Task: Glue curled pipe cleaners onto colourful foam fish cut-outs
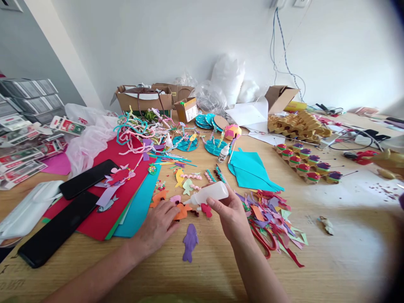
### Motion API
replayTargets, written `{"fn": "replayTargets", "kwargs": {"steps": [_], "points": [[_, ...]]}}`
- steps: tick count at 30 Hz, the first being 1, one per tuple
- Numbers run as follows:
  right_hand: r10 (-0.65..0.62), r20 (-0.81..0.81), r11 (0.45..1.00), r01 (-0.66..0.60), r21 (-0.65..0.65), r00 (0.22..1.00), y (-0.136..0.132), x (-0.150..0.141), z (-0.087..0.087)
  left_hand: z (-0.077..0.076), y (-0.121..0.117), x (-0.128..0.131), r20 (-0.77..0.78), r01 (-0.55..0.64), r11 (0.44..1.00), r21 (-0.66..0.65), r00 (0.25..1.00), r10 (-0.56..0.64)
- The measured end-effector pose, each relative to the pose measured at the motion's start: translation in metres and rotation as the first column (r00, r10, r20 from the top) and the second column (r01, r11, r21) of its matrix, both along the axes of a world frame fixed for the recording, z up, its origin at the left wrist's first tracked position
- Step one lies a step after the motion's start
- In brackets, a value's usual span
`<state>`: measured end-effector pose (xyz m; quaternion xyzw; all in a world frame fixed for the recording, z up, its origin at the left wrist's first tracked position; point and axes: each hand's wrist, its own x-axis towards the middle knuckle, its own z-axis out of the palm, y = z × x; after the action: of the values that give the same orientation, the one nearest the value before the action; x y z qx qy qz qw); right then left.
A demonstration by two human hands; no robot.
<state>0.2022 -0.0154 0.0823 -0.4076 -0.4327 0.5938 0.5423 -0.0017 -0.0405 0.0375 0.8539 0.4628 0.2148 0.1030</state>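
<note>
At the far left, red-and-white packages (pixel 22 162) lie in a loose heap, with a translucent plastic bag (pixel 91 143) to their right. Two black slabs (pixel 57 231) rest partly on a stack of red sheets (pixel 109 202), the nearer one reaching onto the wooden table (pixel 126 280). A blue sheet (pixel 139 214) shows along the stack's right side.

The left hand (pixel 158 223) is lowered palm down, its fingers loosely bent and their tips beside an orange paper piece (pixel 182 211); whether they pinch it, one cannot tell. A yellow paper fish (pixel 179 178) lies farther back, while a purple paper fish (pixel 190 243) lies flat between the forearms, nearer the wearer.

The squeeze bottle (pixel 212 192) is just above the paper pieces, tilted — its nozzle points left and down, near the orange piece. The right hand (pixel 232 212) grasps it, thumb on the near side and fingers behind. A red paper piece (pixel 206 210) is beneath the bottle.

Behind that hand stands a small white bottle (pixel 223 154), and to its right lie turquoise sheets (pixel 254 170). Nearer, a pile of coloured scraps (pixel 268 210) partly covers red-handled scissors (pixel 264 240). Farther right, painted egg-carton cups (pixel 303 167) sit in rows — red, green and purple.
</note>
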Motion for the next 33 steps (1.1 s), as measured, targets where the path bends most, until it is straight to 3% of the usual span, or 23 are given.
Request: {"fn": "replayTargets", "kwargs": {"steps": [5,10,14,19,22,24,29,33], "points": [[-0.016,-0.004,1.000,0.016,-0.002,1.000,0.000,0.001,0.000,-0.004,0.005,0.023,-0.087,-0.053,0.997,-0.056,0.995,0.048],[-0.019,-0.033,1.000,0.019,-0.001,0.999,0.000,0.003,0.000,-0.010,0.010,0.031,-0.077,-0.085,0.993,-0.080,0.994,0.079],[-0.029,-0.017,1.000,0.029,-0.002,0.999,0.000,0.003,0.000,-0.008,0.013,0.031,0.013,-0.101,0.988,-0.114,0.995,0.103],[-0.033,-0.007,0.999,0.033,-0.003,0.999,0.000,0.004,-0.001,-0.001,0.020,0.025,0.232,-0.151,0.965,-0.213,0.952,0.200],[-0.063,0.000,0.998,0.063,0.005,0.998,0.001,0.005,-0.003,0.008,0.030,0.014,0.395,-0.183,0.931,-0.315,0.867,0.304],[-0.085,-0.021,0.996,0.086,0.025,0.996,0.001,0.006,-0.004,0.018,0.037,0.002,0.502,-0.186,0.894,-0.407,0.772,0.390],[-0.108,-0.049,0.993,0.110,0.042,0.993,-0.001,0.007,-0.003,0.041,0.044,-0.026,0.695,-0.047,0.800,-0.598,0.466,0.547],[-0.073,-0.023,0.997,0.074,0.030,0.997,-0.001,0.005,-0.005,0.048,0.039,-0.036,0.746,0.039,0.773,-0.633,0.298,0.595]]}}
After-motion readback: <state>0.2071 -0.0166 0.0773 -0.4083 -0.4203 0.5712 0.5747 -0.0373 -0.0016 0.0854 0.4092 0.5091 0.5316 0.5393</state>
